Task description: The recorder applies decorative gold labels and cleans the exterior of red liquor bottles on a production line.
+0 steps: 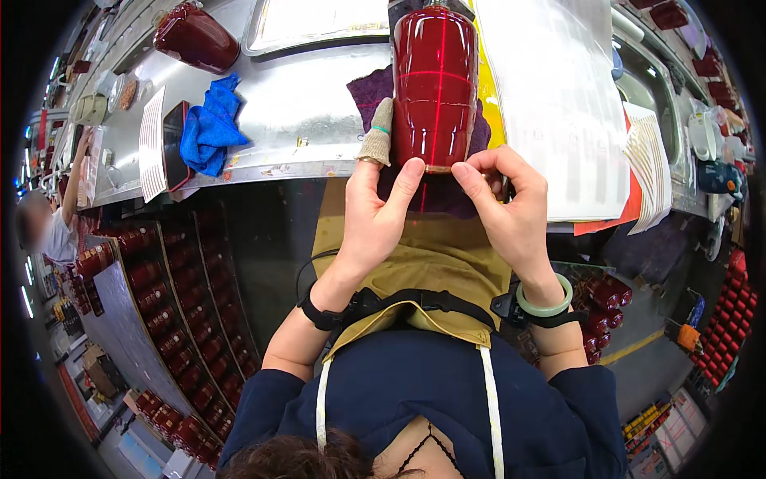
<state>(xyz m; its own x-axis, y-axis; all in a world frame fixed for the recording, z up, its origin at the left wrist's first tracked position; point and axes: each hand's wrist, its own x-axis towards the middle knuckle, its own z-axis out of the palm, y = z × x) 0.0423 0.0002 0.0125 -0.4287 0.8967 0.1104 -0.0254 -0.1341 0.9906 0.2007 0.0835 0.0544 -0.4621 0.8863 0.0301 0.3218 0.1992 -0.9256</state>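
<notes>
A glossy dark red glass bottle (435, 88) lies on a dark purple cloth (371, 92), neck away from me, base at the table's near edge. Bright red light lines cross on its surface. My left hand (375, 203) grips it, a forefinger in a knitted finger sleeve (378, 136) along its left side and the thumb at its base. At the base's right corner, my right hand (507, 203) has its thumb and bent forefinger closed together. What they pinch, if anything, is too small to make out. A thin gold-coloured line (437, 168) runs along the base between both thumbs.
On the left of the metal table (295, 104) lie a blue cloth (211, 128), a phone (175, 144), a striped sheet (152, 144) and another red bottle (195, 38). White sheets (558, 120) cover the right side. Racks of red bottles (171, 311) stand below left. Another person (56, 223) is at far left.
</notes>
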